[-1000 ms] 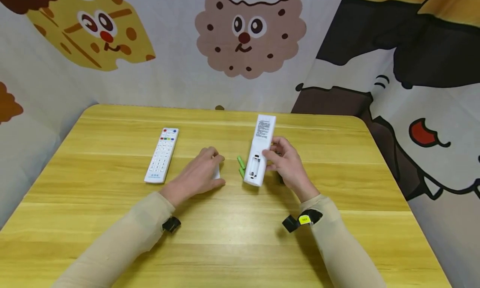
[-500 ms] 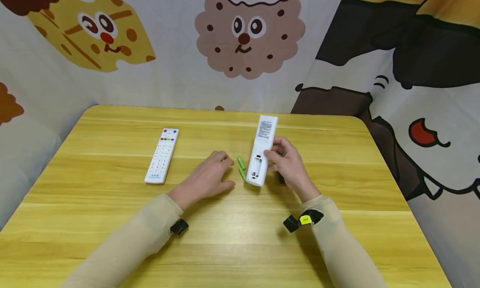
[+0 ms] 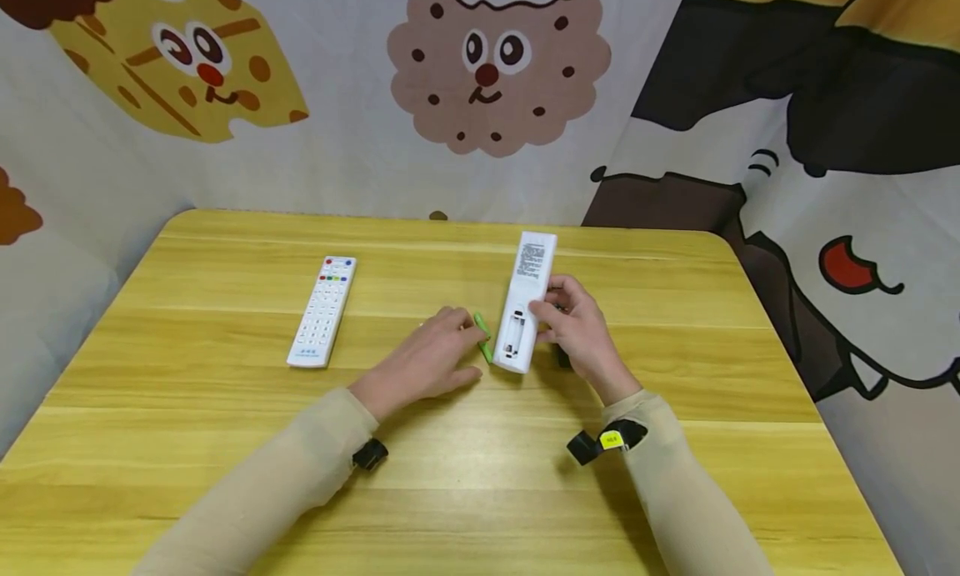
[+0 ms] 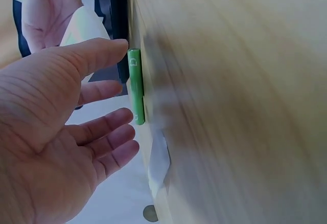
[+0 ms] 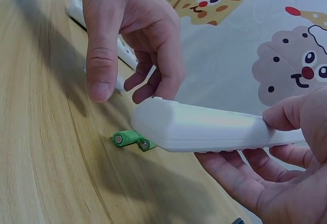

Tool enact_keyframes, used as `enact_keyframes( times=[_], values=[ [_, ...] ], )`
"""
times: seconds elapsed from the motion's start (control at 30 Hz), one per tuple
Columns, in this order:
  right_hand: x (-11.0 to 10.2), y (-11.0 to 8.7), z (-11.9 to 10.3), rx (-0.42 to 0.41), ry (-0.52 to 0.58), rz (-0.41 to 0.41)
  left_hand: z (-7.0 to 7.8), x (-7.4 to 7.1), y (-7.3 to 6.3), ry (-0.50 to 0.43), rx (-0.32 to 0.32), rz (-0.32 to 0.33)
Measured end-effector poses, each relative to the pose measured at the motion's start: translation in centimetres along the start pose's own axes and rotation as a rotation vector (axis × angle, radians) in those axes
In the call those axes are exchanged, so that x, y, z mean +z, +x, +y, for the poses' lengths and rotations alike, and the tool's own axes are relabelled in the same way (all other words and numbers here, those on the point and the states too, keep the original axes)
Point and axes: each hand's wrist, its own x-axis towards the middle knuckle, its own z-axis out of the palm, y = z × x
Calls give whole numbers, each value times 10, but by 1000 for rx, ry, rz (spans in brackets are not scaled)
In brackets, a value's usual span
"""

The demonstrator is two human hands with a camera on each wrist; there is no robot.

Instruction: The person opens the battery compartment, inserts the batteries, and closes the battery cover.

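My right hand [image 3: 581, 334] grips a white remote control [image 3: 528, 280] along its right side. Its back faces up, showing a bare battery compartment [image 3: 513, 334], and the right wrist view has it raised off the table. Two green batteries [image 5: 122, 138] lie on the table just left of the remote. My left hand [image 3: 431, 355] hovers over them with thumb and fingers apart; in the left wrist view nothing is between them, and a green battery [image 4: 136, 83] lies just beyond the fingertips. A small flat white piece [image 4: 159, 160], perhaps the battery cover, lies on the table, mostly hidden by that hand.
A second white remote control [image 3: 322, 313] lies buttons up on the left of the wooden table [image 3: 465, 493]. Some dark object [image 3: 562, 358] sits partly hidden behind my right hand. A printed cartoon curtain [image 3: 337, 172] stands along the table's back edge.
My left hand has moved right, away from the small white piece it was over and toward the batteries. The remote in my right hand has shifted slightly right.
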Motion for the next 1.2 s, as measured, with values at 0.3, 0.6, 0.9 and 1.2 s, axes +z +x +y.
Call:
enact_keyframes(
  times=[0.3, 0.6, 0.9, 1.2],
  values=[
    [-3, 0, 1, 18, -25, 17, 4, 2, 4, -22, -7, -44],
    [-6, -1, 0, 31, -25, 16, 6, 4, 7, -4, 14, -48],
    [-7, -2, 1, 34, -17, 22, 8, 6, 7, -10, 14, -49],
    [-5, -3, 2, 22, -3, 12, 7, 7, 5, 7, 3, -48]
  ],
)
